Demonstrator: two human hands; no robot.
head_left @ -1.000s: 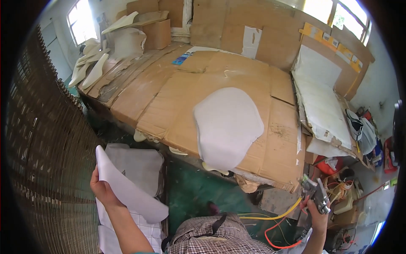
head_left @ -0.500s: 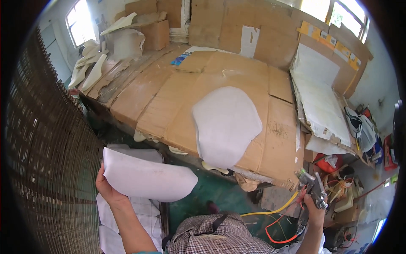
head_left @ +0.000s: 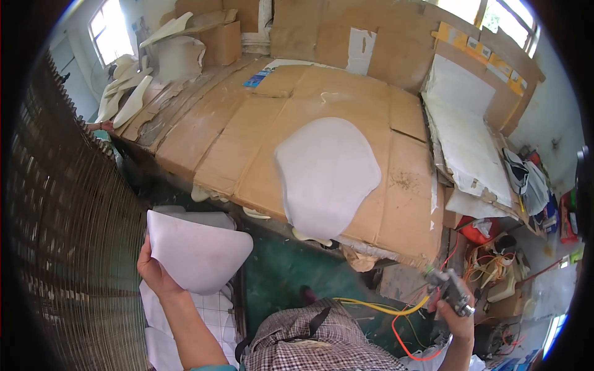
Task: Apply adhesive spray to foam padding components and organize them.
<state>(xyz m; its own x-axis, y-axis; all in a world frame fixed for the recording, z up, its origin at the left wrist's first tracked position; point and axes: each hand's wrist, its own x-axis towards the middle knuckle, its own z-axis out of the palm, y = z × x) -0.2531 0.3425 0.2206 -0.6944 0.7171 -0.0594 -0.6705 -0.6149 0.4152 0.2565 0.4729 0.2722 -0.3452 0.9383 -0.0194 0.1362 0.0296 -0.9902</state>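
Observation:
My left hand grips a white foam sheet piece by its left edge, holding it up flat over a stack of similar white pieces at the lower left. My right hand is low at the right and holds a metal spray gun with a yellow hose and a red hose trailing from it. A larger rounded white foam piece lies flat on the cardboard-covered table in front of me, apart from both hands.
A woven wire rack rises along the left. More white foam shapes and cardboard boxes sit at the back left. A white sheet lies at the table's right. Clutter, bags and cables crowd the right floor.
My left hand has turned the white piece from edge-on and upright to flat and lifted it toward the table. My right hand with the spray gun stayed low at the right.

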